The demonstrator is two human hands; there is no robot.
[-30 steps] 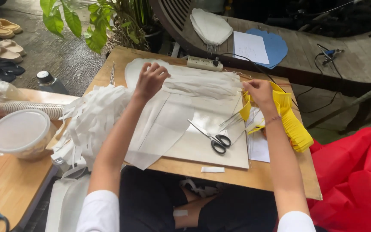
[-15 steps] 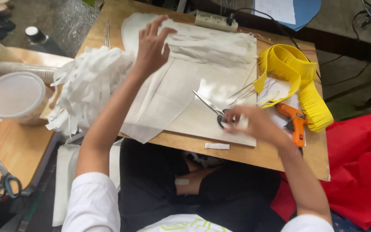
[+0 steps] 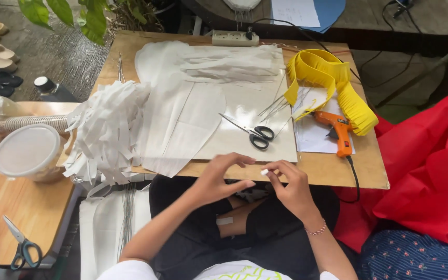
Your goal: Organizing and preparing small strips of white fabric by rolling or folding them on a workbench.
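Both your hands have come back off the board to the table's near edge, your right hand (image 3: 291,187) pinching a small white piece (image 3: 264,171), your left hand (image 3: 223,177) open at its nine o'clock; the black-handled scissors (image 3: 252,134) lie unused at twelve.

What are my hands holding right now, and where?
The right hand pinches a small white piece at its fingertips; the left hand holds nothing.

I see both hands pulled back off the table: left hand (image 3: 219,179) and right hand (image 3: 289,184) now meet over a small white piece (image 3: 264,171).
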